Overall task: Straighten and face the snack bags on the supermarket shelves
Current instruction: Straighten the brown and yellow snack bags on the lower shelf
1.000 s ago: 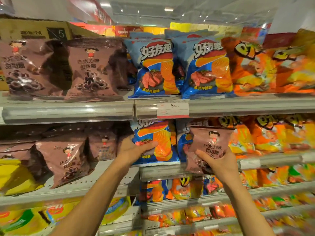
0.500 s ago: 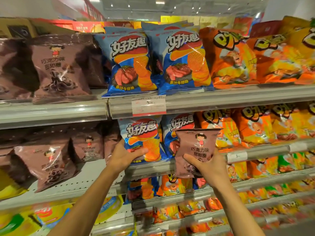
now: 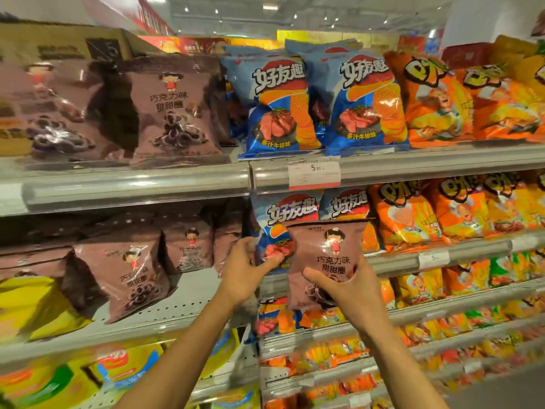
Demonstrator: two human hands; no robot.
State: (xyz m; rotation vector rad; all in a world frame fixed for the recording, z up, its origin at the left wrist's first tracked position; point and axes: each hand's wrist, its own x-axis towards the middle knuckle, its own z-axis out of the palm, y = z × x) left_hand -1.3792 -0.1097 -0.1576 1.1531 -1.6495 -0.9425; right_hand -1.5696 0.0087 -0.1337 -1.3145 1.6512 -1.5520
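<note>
A: What's on the top shelf [image 3: 132,187]?
B: Landmark is the price tag [image 3: 314,174]. Blue bags [image 3: 283,104] directly above it, brown bags [image 3: 171,110] left, orange bags [image 3: 436,98] right.
A: Shelf below the tag [image 3: 392,262]?
B: Same order. Brown bags there [image 3: 118,273] lean.

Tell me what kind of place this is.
Most likely a supermarket snack aisle: tiered metal shelves packed with rows of blue crisp bags, with a white paper price tag clipped to the shelf edge.
</note>
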